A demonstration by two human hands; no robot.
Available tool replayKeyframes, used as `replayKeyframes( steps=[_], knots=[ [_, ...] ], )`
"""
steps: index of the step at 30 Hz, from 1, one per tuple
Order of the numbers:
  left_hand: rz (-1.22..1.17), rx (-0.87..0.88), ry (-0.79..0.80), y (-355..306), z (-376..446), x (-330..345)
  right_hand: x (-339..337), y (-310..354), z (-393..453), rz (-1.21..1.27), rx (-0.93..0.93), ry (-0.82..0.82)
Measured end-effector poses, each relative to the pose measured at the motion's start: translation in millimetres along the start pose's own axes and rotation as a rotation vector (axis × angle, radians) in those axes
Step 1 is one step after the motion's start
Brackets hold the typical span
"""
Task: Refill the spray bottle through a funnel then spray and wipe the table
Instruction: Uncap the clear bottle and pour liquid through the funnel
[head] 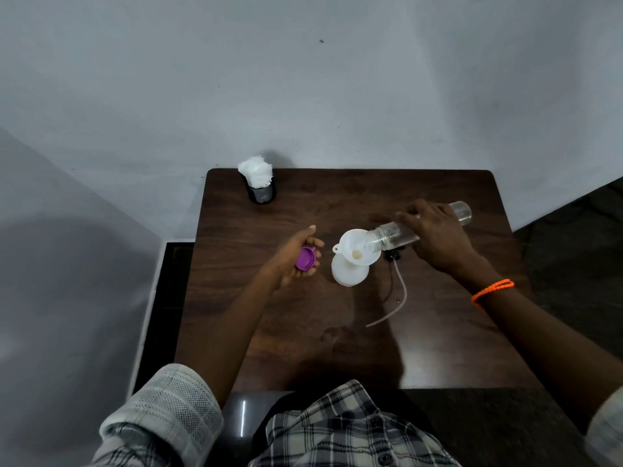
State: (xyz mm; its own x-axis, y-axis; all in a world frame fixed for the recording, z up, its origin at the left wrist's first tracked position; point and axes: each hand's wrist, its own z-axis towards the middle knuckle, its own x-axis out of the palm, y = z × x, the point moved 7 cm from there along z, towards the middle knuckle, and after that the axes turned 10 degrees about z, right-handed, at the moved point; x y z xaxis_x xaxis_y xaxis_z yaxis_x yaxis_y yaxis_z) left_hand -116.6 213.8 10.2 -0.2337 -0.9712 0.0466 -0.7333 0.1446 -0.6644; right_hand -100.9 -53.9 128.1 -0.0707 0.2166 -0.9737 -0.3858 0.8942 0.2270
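Note:
A white funnel sits in the neck of a white spray bottle at the middle of the dark wooden table. My right hand grips a clear plastic bottle tipped on its side, its open mouth over the funnel's bowl. My left hand is to the left of the funnel and holds a purple cap in its curled fingers. The black spray head with its thin dip tube lies on the table just right of the spray bottle.
A black mesh cup stuffed with white tissue stands at the table's far left corner. Grey walls rise behind and to the left. The table's near edge meets my lap.

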Motion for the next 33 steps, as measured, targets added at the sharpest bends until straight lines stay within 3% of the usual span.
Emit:
replayKeyframes(
  steps=[21,27,33],
  knots=[
    [-0.080,0.051,0.020,-3.7,0.1,0.4,-7.2,-1.0,0.8,0.000,-0.017,-0.035],
    [-0.239,0.102,-0.165,-11.8,10.6,-6.9,-4.6,-2.7,2.3,0.095,0.023,0.003],
    [-0.265,0.288,-0.178,-39.9,7.2,-3.3,2.6,-12.1,0.8,0.294,0.127,0.007]
  ],
)
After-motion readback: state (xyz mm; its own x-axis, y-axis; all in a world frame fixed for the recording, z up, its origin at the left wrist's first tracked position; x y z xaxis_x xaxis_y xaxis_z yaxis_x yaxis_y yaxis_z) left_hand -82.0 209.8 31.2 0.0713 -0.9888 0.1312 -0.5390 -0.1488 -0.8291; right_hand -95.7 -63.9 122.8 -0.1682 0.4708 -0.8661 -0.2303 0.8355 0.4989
